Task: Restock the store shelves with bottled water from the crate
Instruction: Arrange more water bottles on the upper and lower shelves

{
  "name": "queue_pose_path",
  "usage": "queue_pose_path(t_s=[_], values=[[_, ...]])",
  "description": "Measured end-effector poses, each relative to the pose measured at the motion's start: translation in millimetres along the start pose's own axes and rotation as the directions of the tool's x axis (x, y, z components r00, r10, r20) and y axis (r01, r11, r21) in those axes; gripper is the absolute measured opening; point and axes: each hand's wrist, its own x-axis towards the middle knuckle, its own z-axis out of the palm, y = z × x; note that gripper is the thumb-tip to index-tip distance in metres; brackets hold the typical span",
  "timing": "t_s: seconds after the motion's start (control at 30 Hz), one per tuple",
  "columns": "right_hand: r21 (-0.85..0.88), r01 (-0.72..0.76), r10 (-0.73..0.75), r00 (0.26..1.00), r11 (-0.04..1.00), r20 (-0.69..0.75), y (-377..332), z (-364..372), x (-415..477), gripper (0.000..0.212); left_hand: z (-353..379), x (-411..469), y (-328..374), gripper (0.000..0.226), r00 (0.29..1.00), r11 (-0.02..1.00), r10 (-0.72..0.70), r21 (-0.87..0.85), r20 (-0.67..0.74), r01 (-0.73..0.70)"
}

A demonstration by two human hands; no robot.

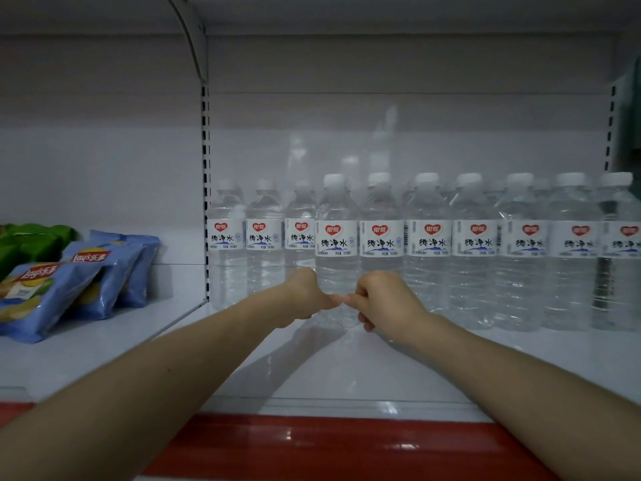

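A row of clear water bottles [471, 251] with white caps and white labels stands along the white shelf [347, 369], from the slotted upright to the right edge, with more bottles behind. One water bottle [335, 237] stands slightly forward of the row. My left hand [305, 295] curls round its lower left side and my right hand [386, 303] round its lower right side. The two thumbs meet in front of the bottle near its base. The crate is not in view.
Blue chip bags [86, 282] and a green bag [31, 241] lie on the shelf section to the left, past the slotted upright [205, 203]. A red price strip [312, 446] runs along the shelf's front edge. The upper shelf hangs overhead.
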Motion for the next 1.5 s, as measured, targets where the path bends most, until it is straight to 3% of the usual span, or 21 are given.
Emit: queue_pose_path(t_s=[0.13,0.27,0.4,0.47,0.53,0.73,0.83,1.0,1.1,1.23,1.5], values=[[0.137,-0.018,0.013,0.999,0.99,0.037,0,-8,-5,0.026,-2,-15,7,0.029,0.999,1.0,0.01,0.017,-0.034,-0.009],[0.088,0.01,-0.021,0.992,0.996,0.123,-9,-28,-14,0.021,-5,-35,11,0.027,0.993,0.995,0.093,0.036,-0.071,-0.091],[0.235,0.111,-0.103,0.994,0.966,-0.046,-17,-44,-37,0.017,-7,-68,20,0.009,0.931,0.951,0.309,0.09,-0.192,-0.297],[0.347,0.164,-0.127,0.984,0.923,-0.126,-19,-45,-55,0.014,-3,-88,22,0.021,0.893,0.921,0.38,0.005,-0.241,-0.391],[0.431,0.208,-0.143,0.974,0.878,-0.178,-21,-46,-77,0.011,5,-111,21,0.032,0.854,0.883,0.426,-0.066,-0.298,-0.464],[0.623,0.258,-0.106,0.957,0.738,-0.27,-15,-40,-156,0.008,40,-177,1,0.014,0.738,0.75,0.53,-0.175,-0.418,-0.638],[0.61,0.277,-0.105,0.947,0.742,-0.302,-4,-39,-198,0.005,68,-205,-10,0.012,0.695,0.68,0.564,-0.226,-0.446,-0.697],[0.57,0.188,-0.071,0.973,0.8,-0.221,30,-33,-255,0.007,134,-236,-23,0.016,0.718,0.644,0.628,-0.318,-0.3,-0.696],[0.545,0.038,0.032,0.992,0.837,-0.119,69,-19,-287,0.007,179,-246,-30,0.023,0.804,0.717,0.582,-0.389,-0.123,-0.579],[0.552,-0.162,0.213,0.977,0.818,-0.03,127,9,-332,0.006,247,-255,-43,0.012,0.858,0.83,0.495,-0.369,0.14,-0.419],[0.455,-0.476,0.468,0.873,0.753,0.138,227,77,-445,0.01,384,-296,-87,0.017,0.798,0.958,0.258,-0.254,0.545,-0.137]])
